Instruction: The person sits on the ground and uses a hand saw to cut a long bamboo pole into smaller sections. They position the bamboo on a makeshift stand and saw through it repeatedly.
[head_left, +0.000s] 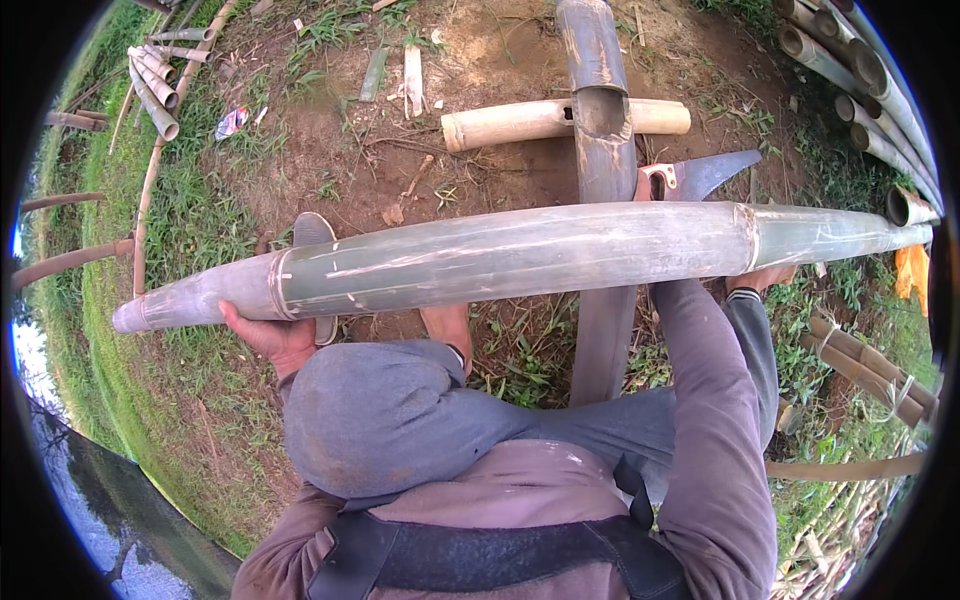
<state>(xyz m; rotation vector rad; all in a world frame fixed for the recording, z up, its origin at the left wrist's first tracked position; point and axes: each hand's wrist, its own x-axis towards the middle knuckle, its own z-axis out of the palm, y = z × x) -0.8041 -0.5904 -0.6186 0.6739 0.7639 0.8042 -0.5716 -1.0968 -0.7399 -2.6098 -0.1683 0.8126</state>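
Observation:
A long, thick green-grey bamboo pole stretches across the view above my lap. My left hand grips it from below near its left end, the thumb up against the near side. My right forearm reaches up to the pole's right half, where the pole hides the hand. Just past the far edge there, the brown handle of a handsaw shows, its blade pointing right. Whether my right hand holds the saw or the pole cannot be seen.
Beyond, a dark notched bamboo crosses a pale bamboo piece. Cut bamboo tubes are stacked at the far right, others at the far left. A sandal shows behind the pole. Tied poles lie at right.

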